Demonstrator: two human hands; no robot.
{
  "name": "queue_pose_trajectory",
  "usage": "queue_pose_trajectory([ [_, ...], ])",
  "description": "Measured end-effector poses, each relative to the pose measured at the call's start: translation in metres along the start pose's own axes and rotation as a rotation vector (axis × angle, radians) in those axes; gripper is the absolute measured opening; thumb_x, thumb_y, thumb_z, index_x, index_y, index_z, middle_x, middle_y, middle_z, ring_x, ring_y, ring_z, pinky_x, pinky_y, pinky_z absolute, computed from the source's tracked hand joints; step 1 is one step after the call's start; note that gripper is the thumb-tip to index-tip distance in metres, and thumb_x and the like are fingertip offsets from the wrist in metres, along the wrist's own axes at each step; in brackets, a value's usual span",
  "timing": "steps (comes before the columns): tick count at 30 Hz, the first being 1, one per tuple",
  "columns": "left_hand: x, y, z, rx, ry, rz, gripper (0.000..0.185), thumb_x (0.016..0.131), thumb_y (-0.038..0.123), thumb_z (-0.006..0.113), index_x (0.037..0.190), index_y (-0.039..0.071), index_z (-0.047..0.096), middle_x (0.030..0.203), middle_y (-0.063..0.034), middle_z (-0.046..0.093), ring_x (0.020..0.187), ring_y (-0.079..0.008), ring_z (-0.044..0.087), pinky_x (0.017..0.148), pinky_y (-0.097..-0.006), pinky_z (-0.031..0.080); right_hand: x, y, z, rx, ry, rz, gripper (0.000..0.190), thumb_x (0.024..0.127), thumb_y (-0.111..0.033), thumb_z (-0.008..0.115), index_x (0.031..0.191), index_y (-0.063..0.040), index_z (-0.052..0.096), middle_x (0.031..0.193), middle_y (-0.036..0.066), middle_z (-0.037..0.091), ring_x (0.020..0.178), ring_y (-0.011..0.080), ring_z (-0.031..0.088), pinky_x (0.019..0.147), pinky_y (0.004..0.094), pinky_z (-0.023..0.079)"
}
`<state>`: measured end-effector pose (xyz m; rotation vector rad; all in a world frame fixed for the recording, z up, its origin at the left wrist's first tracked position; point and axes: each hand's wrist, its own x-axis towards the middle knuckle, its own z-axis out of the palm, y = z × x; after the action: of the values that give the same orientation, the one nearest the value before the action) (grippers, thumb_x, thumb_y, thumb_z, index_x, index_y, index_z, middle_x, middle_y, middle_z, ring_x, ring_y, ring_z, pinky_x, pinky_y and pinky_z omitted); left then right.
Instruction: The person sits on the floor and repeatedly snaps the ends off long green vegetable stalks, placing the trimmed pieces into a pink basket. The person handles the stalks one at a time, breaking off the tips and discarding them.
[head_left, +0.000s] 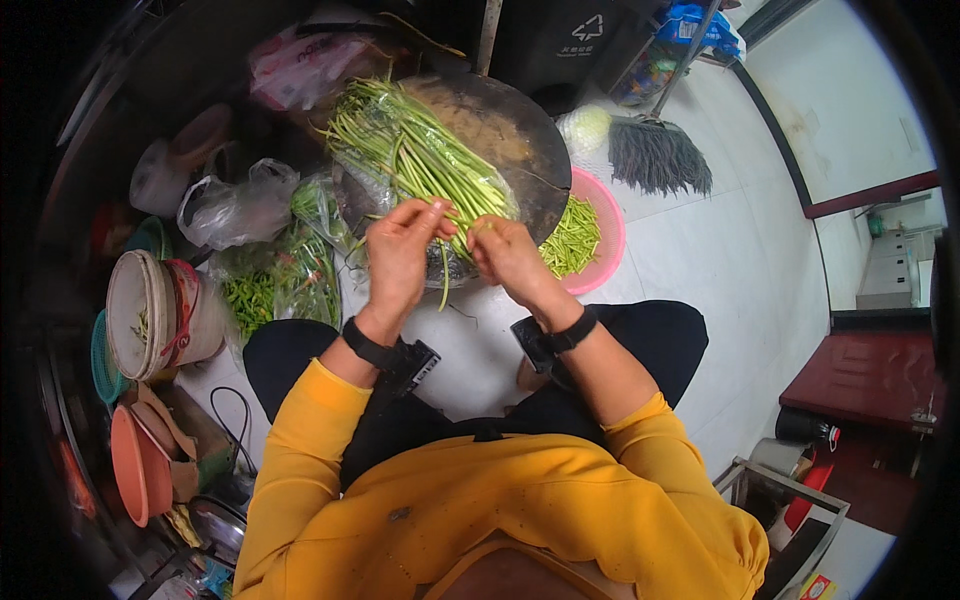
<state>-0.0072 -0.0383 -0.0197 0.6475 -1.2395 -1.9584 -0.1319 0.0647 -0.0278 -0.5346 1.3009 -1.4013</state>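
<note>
A large bunch of long green garlic stems, partly wrapped in clear plastic, lies across a round dark wooden board. At the near end of the bunch, my left hand pinches a green stem between thumb and fingers. Close beside it, my right hand grips the same stem or one next to it, which I cannot tell. A thin stem end hangs down between the two hands. Short cut stem pieces fill a pink plastic basket on the floor, right of the board.
Plastic bags of green peppers and a white bucket stand at the left. An orange basin lies lower left. A grey mop and a netted pale round item are beyond the basket. A metal frame stands lower right.
</note>
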Motion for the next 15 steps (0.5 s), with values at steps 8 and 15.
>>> queue_pose_trajectory([
  [8, -0.006, -0.005, -0.004, 0.158, -0.083, -0.038, 0.015, 0.095, 0.009, 0.065, 0.102, -0.004, 0.069, 0.089, -0.0047, 0.068, 0.079, -0.0084, 0.062, 0.072, -0.0224, 0.050, 0.003, -0.007, -0.010, 0.152, -0.015, 0.101, 0.016, 0.099, -0.016, 0.047, 0.093, -0.004, 0.057, 0.071, -0.001, 0.049, 0.056, 0.0071, 0.042, 0.047, 0.0219, 0.036],
  [15, 0.004, 0.000, -0.015, -0.022, -0.087, -0.219, 0.018, 0.094, 0.008, 0.065, 0.109, -0.002, 0.069, 0.092, -0.0044, 0.069, 0.078, -0.0062, 0.060, 0.070, -0.0195, 0.048, -0.009, -0.025, 0.004, -0.064, -0.185, 0.092, 0.019, 0.099, -0.020, 0.049, 0.094, -0.006, 0.061, 0.075, -0.003, 0.055, 0.058, 0.0039, 0.041, 0.051, 0.0201, 0.035],
])
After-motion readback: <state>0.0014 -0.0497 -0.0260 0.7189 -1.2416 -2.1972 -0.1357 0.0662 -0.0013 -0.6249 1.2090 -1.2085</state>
